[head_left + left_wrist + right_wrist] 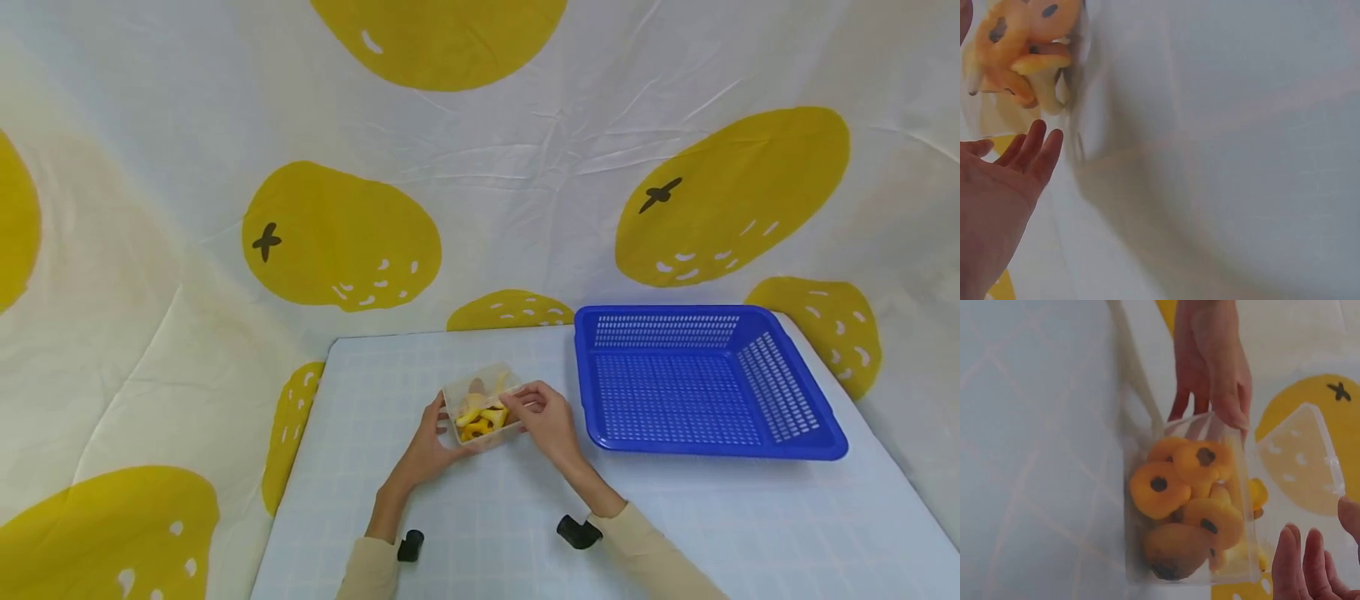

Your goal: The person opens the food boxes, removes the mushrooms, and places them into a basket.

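Clear plastic container (1235, 576): one
Mushroom-shaped pieces (1175, 487): at least four
Blue basket (675, 400): one
Left fingers (1033, 145): curled round container
Right fingers (1315, 562): half-curled, hold unclear

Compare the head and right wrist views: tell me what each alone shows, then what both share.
Only the head view: the blue basket, beige sleeves and black wrist devices.
Only the right wrist view: distinct dark spots on the yellow-orange pieces, too small to make out clearly from the head.
Both: the clear container holding those pieces, the left hand, the right hand and the fruit-print cloth.
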### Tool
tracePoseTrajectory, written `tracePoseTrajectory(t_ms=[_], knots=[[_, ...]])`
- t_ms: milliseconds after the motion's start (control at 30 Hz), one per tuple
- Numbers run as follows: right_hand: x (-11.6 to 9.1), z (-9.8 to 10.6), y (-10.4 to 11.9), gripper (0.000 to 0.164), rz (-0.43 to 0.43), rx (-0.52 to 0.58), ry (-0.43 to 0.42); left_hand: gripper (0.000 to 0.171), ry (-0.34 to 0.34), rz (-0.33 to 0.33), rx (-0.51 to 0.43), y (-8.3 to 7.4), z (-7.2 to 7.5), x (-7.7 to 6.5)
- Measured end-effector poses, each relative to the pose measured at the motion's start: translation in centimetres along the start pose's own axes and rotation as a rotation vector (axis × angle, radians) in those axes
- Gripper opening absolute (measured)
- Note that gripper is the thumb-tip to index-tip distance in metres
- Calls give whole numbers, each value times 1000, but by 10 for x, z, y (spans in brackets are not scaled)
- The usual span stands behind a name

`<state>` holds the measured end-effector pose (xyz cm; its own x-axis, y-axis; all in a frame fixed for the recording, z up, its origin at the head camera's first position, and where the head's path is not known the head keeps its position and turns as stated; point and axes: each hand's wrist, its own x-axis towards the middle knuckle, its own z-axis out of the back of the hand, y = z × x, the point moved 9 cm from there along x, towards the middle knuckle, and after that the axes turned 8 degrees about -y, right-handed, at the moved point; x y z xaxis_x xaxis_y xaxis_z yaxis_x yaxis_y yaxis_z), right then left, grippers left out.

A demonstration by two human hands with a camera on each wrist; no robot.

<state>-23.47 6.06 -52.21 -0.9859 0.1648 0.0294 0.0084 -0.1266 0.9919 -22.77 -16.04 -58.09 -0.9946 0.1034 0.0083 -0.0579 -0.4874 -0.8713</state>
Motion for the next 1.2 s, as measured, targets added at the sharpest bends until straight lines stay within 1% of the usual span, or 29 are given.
tracePoseTrajectory(t_ms=[133,233,300,400,533,600,667,767,833,967,1067,1200], knots=[[4,5,6,43,34,-53,-12,102,-4,-18,-11,-7,2,-1],[7,4,14,46,88,-87,6,82,-47,-42,0,-12,6,0],[9,4,19,47,133,-106,22,69,-104,-60,3,-17,10,2],[13,3,26,45,194,-124,46,55,-214,-62,3,-23,17,5],[19,3,30,39,234,-155,49,44,-371,-6,-16,-25,26,8],[22,3,31,38,240,-173,49,40,-427,32,-43,-25,28,9],[25,1,32,38,243,-186,53,37,-465,76,-86,-23,29,9],[29,-2,35,37,248,-193,60,33,-488,130,-154,-22,30,10],[33,-5,38,36,252,-190,67,31,-495,147,-177,-22,30,10],[41,-11,46,32,258,-153,92,27,-503,158,-167,-23,31,10],[49,-16,51,28,266,-133,95,26,-508,160,-159,-23,32,9],[62,-21,56,29,281,-161,79,25,-505,168,-166,-25,32,7]])
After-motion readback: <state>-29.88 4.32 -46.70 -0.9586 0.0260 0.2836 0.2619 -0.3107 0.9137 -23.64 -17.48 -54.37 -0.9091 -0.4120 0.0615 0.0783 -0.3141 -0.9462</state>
